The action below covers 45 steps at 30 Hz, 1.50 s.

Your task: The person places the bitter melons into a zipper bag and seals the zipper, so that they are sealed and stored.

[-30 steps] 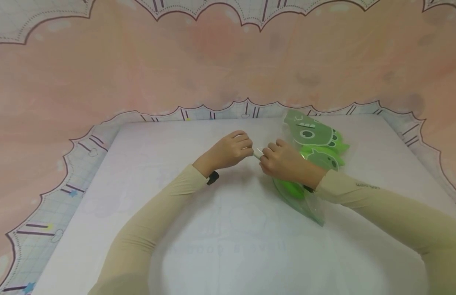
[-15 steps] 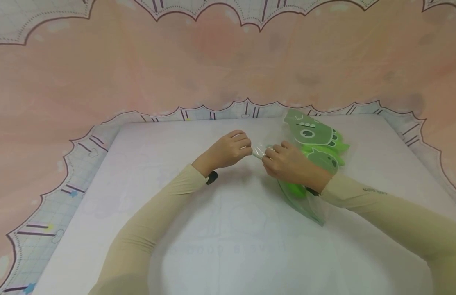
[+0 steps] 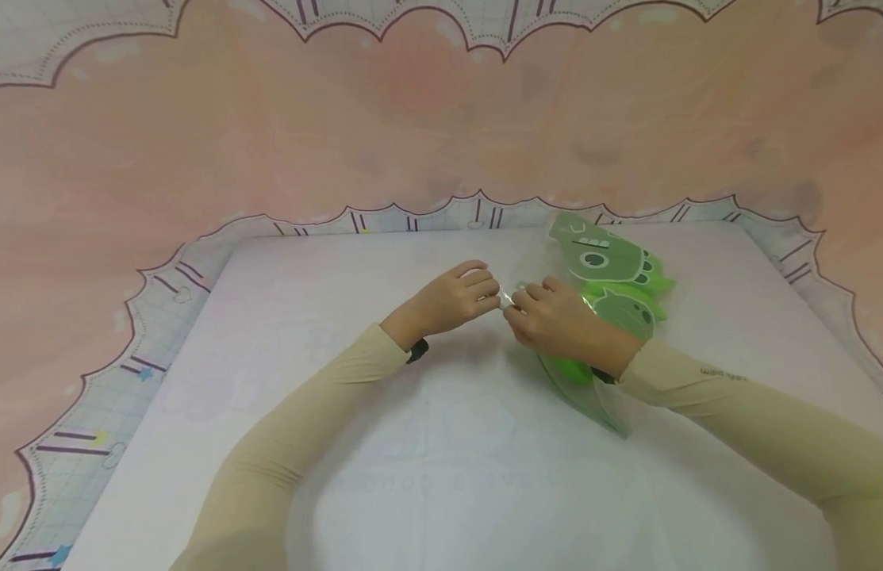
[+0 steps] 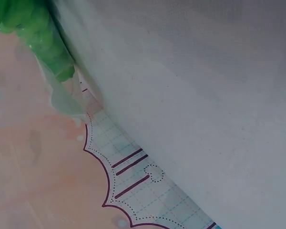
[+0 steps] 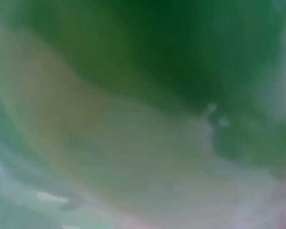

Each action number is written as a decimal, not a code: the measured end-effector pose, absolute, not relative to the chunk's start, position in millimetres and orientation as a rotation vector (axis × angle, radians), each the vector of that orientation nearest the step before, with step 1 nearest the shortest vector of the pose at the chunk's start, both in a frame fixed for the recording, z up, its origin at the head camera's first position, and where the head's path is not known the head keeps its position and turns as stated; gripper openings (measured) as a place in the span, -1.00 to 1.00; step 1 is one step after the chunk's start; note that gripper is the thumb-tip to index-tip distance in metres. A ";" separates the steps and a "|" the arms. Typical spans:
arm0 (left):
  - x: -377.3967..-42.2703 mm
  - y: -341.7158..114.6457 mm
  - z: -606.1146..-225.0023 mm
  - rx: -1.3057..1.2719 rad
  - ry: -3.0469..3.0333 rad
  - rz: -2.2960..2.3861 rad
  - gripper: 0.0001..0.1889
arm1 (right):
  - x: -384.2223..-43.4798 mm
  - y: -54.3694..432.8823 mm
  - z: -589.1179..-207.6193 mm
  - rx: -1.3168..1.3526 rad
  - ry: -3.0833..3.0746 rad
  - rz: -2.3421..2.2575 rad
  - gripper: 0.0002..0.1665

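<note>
A clear plastic bag (image 3: 604, 258) with green cartoon faces printed on it lies at the right rear of the table. Bright green things show inside it. My left hand (image 3: 451, 297) pinches the bag's left edge with curled fingers. Close beside it, my right hand (image 3: 558, 319) grips the same edge, its forearm crossing over the bag. Only a short shiny strip of plastic shows between the two hands. In the left wrist view, bumpy green contents (image 4: 45, 40) press against the clear film. Blurred green plastic (image 5: 171, 62) fills the right wrist view. My fingertips are hidden.
A white tabletop (image 3: 427, 444) spreads under both arms. Behind it hangs a peach backdrop (image 3: 341, 127) with a scalloped, checked border (image 3: 477, 210). The bag's lower corner points toward the table's front.
My right hand has drawn slightly right, then my left hand has followed a little to the right, narrowing the gap between them. Both still hold the bag's edge.
</note>
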State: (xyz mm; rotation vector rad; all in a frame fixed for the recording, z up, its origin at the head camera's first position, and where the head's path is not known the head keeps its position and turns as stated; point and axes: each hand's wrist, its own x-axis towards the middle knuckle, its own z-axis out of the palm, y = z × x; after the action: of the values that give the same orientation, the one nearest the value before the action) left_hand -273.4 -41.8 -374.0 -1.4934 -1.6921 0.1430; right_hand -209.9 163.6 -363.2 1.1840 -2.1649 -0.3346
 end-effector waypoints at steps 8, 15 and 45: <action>-282.3 -46.3 -374.7 -1.498 -1.743 0.128 -0.93 | -207.8 163.8 -362.8 1.209 -2.209 -0.372 -0.81; -289.3 -49.4 -377.6 -1.530 -1.781 0.080 -0.90 | -207.0 164.4 -364.1 1.255 -2.244 -0.390 -0.80; -311.2 -65.8 -385.7 -1.410 -1.921 0.029 -0.91 | -191.0 164.7 -363.8 1.286 -2.322 -0.403 -0.81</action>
State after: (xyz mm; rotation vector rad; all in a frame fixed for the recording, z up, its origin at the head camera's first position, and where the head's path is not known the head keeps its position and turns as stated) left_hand -311.2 -65.8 -385.7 -1.4103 -1.9211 0.0292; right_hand -191.0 164.7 -363.8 1.2864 -2.3221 -0.4027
